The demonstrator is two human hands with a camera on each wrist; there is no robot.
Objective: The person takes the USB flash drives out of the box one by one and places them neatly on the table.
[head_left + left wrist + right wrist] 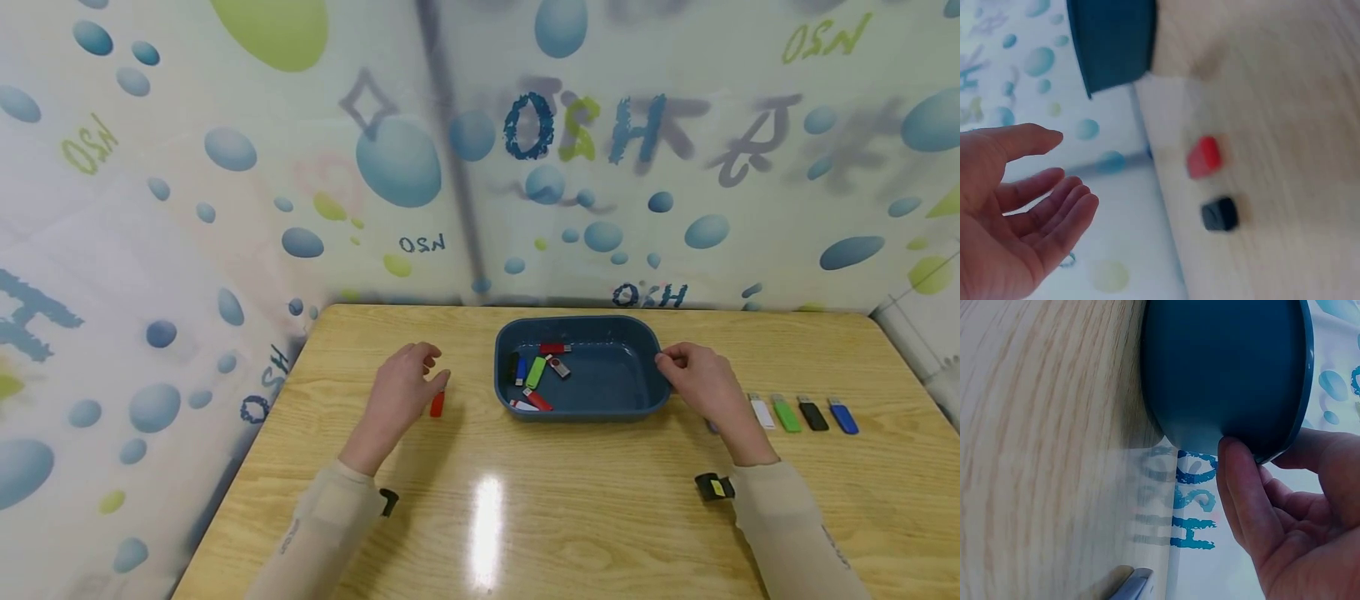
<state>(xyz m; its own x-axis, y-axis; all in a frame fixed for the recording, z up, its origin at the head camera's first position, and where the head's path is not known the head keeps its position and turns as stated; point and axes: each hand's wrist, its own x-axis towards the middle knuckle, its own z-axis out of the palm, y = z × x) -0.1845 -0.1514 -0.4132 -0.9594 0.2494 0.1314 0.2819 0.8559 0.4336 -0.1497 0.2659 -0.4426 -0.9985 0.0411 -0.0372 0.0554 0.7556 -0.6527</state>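
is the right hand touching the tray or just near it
Touching. The right wrist view shows it plainly: the right hand grips the tray at its edge, fingers pressed against the outer wall.

A wood-grain table (570, 500) bore a dark blue tub (585, 416); left of it lay a red USB stick (437, 406) near a small black object (1220, 214), right of it a row: white stick (762, 412), green stick (786, 414), black stick (812, 414), blue stick (843, 417), another stick (712, 427) mostly hidden.
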